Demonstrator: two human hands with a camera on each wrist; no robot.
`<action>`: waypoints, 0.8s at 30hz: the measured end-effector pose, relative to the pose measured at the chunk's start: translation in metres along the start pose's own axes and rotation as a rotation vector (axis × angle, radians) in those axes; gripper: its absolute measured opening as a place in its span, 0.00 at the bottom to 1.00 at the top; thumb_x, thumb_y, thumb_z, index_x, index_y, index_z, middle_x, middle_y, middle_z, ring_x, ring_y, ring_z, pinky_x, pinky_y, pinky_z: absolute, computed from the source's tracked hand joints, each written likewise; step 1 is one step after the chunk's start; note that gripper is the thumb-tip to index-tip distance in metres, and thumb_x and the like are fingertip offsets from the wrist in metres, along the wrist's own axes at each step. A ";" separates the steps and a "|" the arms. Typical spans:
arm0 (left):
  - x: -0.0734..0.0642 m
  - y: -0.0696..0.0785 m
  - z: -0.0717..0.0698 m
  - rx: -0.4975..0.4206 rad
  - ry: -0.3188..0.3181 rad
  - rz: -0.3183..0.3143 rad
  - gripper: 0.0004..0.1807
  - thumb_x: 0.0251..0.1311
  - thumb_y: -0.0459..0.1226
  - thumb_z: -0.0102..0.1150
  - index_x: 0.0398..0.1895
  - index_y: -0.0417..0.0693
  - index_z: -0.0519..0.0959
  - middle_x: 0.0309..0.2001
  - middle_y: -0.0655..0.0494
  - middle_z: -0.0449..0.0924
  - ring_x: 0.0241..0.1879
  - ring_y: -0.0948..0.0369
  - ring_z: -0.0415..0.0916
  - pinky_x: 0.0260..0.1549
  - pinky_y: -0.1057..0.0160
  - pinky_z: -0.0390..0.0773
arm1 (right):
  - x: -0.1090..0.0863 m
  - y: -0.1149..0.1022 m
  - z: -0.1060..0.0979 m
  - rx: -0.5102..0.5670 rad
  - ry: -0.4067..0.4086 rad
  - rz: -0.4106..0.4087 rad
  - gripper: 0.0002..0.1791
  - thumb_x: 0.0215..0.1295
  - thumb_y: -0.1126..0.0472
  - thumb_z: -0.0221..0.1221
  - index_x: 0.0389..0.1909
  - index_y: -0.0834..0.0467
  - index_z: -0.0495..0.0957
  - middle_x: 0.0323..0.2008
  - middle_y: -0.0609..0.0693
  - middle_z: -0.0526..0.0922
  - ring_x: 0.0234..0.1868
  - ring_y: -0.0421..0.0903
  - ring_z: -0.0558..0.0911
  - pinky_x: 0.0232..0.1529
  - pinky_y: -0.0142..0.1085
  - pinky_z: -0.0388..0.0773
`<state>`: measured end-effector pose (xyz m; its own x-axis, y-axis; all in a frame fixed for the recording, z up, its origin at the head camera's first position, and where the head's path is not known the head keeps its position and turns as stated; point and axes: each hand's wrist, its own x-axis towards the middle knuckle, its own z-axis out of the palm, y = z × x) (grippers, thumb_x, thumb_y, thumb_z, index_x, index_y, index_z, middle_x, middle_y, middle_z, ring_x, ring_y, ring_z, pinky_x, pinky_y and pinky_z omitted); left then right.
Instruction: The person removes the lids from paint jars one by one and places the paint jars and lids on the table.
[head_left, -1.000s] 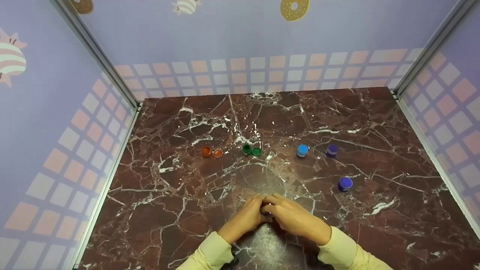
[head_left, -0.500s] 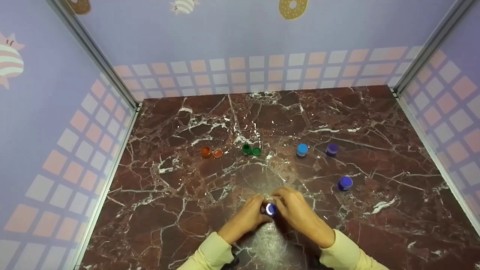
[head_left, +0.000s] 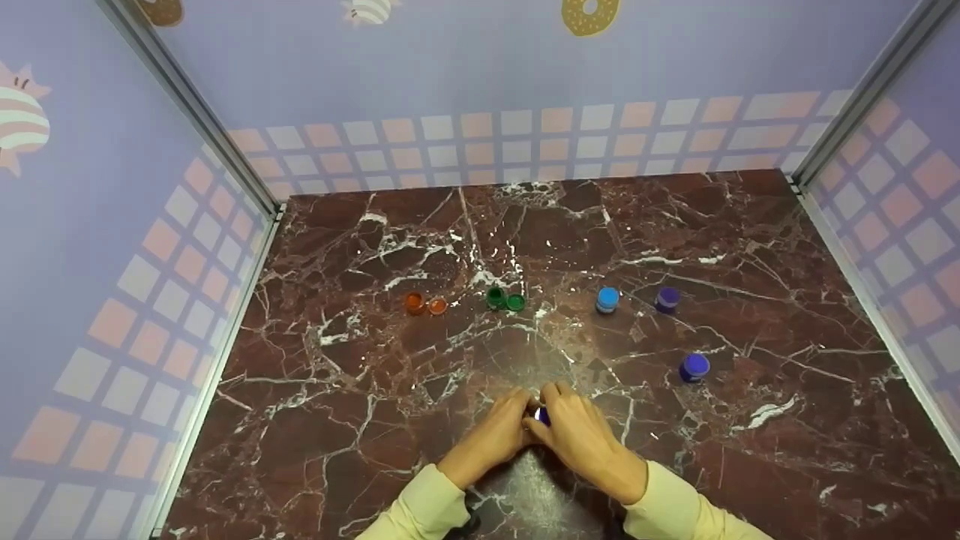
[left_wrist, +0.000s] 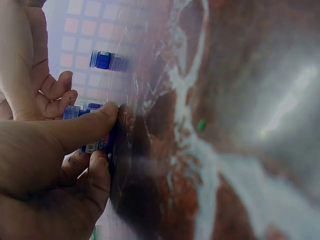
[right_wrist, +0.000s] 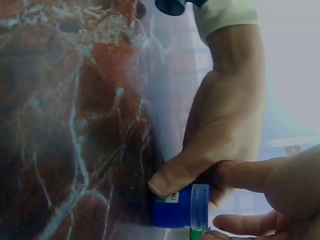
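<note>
In the head view, my left hand (head_left: 493,435) and right hand (head_left: 581,435) meet near the front middle of the table around a small blue paint jar (head_left: 542,416). The left hand grips the jar's body, its thumb (left_wrist: 95,125) lying along the side in the left wrist view. The right wrist view shows the jar's ribbed lid (right_wrist: 200,206) in place. My right hand's thumb and fingers (right_wrist: 245,223) reach around that lid, spread, with a small gap showing between fingertips and lid. The far side of the lid is partly hidden.
An orange jar (head_left: 414,303) stands uncapped beside its lid (head_left: 437,306). A green jar (head_left: 496,298) is likewise uncapped, its lid (head_left: 516,302) alongside. To the right stand capped light blue (head_left: 607,300), purple (head_left: 667,300) and blue (head_left: 694,367) jars. Patterned walls border the marbled table (head_left: 337,450).
Half a second ago my right hand drew away from the jar, exposing its top; now it is back around the lid. The left hand keeps its grip in the same place.
</note>
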<state>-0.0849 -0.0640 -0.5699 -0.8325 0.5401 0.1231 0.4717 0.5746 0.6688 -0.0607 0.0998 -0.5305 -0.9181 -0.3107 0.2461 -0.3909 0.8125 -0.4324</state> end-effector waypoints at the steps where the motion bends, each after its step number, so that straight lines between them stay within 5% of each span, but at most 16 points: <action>1: 0.000 0.000 0.000 -0.003 0.010 0.012 0.18 0.55 0.39 0.75 0.41 0.40 0.77 0.40 0.50 0.78 0.41 0.56 0.77 0.45 0.58 0.79 | 0.000 0.000 0.001 -0.020 0.004 -0.006 0.20 0.57 0.57 0.75 0.33 0.63 0.73 0.30 0.54 0.76 0.26 0.56 0.82 0.23 0.46 0.80; 8: 0.000 0.001 0.001 -0.010 0.036 0.049 0.18 0.51 0.36 0.76 0.38 0.39 0.76 0.38 0.50 0.78 0.39 0.56 0.77 0.43 0.58 0.79 | -0.001 -0.001 0.003 -0.083 0.004 -0.060 0.19 0.57 0.59 0.75 0.31 0.63 0.73 0.29 0.54 0.75 0.27 0.57 0.82 0.26 0.49 0.80; 15: 0.000 0.002 -0.002 -0.067 -0.022 -0.029 0.19 0.54 0.41 0.76 0.39 0.43 0.75 0.37 0.56 0.73 0.38 0.61 0.70 0.42 0.60 0.75 | 0.002 0.003 -0.006 -0.008 -0.106 -0.158 0.15 0.52 0.68 0.75 0.35 0.66 0.77 0.32 0.53 0.74 0.28 0.55 0.81 0.28 0.47 0.81; 24: 0.001 0.004 -0.002 -0.064 -0.040 -0.072 0.22 0.55 0.43 0.76 0.44 0.44 0.76 0.42 0.54 0.77 0.44 0.59 0.75 0.48 0.59 0.78 | 0.006 0.015 -0.010 0.068 -0.176 -0.299 0.17 0.49 0.73 0.74 0.39 0.64 0.80 0.37 0.53 0.78 0.38 0.50 0.81 0.40 0.45 0.82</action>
<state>-0.0848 -0.0622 -0.5658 -0.8505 0.5241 0.0443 0.3908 0.5732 0.7203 -0.0716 0.1144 -0.5270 -0.7572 -0.6151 0.2199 -0.6422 0.6396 -0.4224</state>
